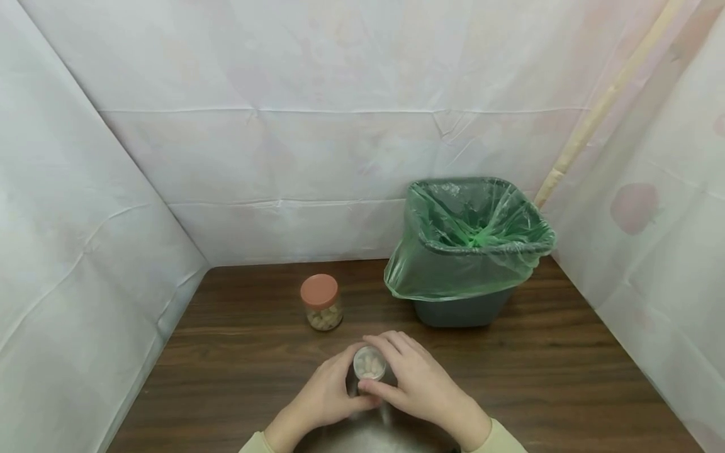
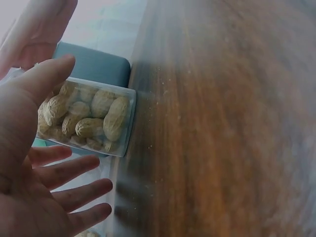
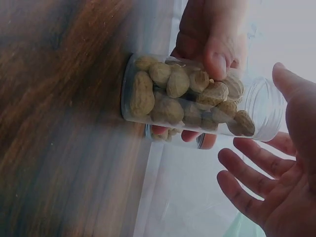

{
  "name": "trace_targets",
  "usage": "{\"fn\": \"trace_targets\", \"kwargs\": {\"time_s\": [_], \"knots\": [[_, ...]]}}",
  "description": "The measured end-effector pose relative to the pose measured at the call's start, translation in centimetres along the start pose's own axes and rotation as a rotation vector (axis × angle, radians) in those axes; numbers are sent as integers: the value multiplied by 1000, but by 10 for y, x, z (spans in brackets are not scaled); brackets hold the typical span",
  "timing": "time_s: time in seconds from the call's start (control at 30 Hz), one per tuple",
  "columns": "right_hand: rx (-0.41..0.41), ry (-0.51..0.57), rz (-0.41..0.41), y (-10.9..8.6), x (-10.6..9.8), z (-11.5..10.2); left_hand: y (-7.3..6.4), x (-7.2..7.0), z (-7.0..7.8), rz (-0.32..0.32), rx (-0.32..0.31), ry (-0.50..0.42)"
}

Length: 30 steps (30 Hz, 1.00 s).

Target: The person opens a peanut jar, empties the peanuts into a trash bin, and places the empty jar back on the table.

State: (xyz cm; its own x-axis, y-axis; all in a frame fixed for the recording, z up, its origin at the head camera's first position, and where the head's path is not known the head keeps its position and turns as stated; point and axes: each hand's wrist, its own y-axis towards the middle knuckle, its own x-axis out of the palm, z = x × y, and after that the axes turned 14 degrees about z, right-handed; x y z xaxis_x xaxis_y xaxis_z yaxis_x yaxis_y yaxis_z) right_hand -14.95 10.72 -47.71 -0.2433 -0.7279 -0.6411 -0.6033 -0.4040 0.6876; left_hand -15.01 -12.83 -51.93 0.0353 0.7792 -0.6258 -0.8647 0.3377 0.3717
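A clear screw-top jar of unshelled peanuts (image 3: 170,101) stands upright on the brown table. My left hand (image 1: 328,391) holds the side of this jar, its thumb (image 3: 217,61) on the near wall and its fingers reaching along the far side. In the left wrist view the peanuts (image 2: 91,113) show through the wall, between thumb and fingers. Around the jar's ridged neck (image 3: 264,111), my right hand (image 1: 416,380) is spread, thumb on one side and straight fingers on the other, with a gap to the rim.
Another jar (image 1: 323,305) with a pinkish-orange lid stands behind and to the left, with pale pieces inside. At the back right is a grey bin (image 1: 461,308) lined with a green bag (image 1: 470,274). Pale cloth walls (image 1: 317,157) enclose the table (image 1: 226,377).
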Motion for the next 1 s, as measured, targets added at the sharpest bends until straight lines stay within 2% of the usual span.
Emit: {"fn": "trace_targets", "kwargs": {"time_s": [0.23, 0.37, 0.47, 0.63, 0.77, 0.87, 1.0], "knots": [[-8, 37, -13, 0, 0, -1, 0, 3, -3, -9, 29, -77], [-11, 67, 5, 0, 0, 2, 2, 4, -6, -12, 74, -136], [20, 106, 11, 0, 0, 5, 5, 3, -7, 4, 106, -151], [123, 173, 13, 2, -2, 11, 14, -1, -5, 55, 157, -116], [220, 183, 35, 5, -3, 14, 24, -7, 0, 55, 149, -71], [289, 189, 76, 8, -2, 15, 32, -11, 3, 63, 152, 6], [353, 219, 133, 10, -1, 16, 42, -14, 6, 108, 182, 127]]}}
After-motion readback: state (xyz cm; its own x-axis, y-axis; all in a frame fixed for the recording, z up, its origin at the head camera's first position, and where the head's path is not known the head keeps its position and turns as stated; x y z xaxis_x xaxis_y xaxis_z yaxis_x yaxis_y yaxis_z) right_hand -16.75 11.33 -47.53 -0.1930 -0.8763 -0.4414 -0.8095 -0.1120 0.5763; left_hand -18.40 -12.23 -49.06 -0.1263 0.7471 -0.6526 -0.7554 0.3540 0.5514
